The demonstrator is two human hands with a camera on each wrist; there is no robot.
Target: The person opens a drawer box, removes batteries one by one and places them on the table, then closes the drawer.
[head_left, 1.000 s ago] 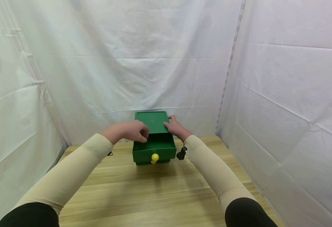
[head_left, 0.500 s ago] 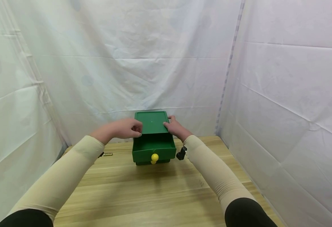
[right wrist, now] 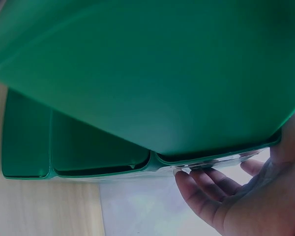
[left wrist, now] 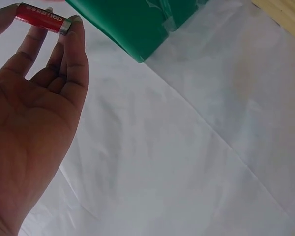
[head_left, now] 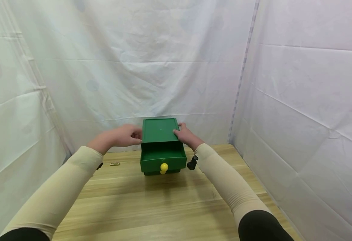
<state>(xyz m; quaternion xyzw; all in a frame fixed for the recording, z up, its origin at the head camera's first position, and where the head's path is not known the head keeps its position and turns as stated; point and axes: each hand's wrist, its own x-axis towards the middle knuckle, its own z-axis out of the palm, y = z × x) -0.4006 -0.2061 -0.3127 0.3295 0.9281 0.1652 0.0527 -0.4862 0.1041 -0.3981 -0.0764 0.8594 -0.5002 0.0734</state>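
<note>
My left hand [head_left: 123,136] pinches a red battery [left wrist: 43,18] with silver ends between thumb and fingertips, clearest in the left wrist view. In the head view, that hand is just left of a green drawer box [head_left: 161,130], and the battery is hidden. The box's upper drawer [head_left: 163,164], with a yellow knob [head_left: 164,167], is pulled out toward me. My right hand [head_left: 187,135] grips the box's right side, thumb on the top edge. In the right wrist view, its fingers [right wrist: 199,196] lie along the box's edge.
A small brownish cylinder [head_left: 114,164] lies on the wooden table [head_left: 152,207], left of the box. White sheets [head_left: 164,67] hang behind and at both sides. A small black device [head_left: 192,163] is on the right wrist.
My left hand has moved left, from above the pulled-out drawer to beside the box. This uncovers the small cylinder on the table. The right hand and box have stayed in place.
</note>
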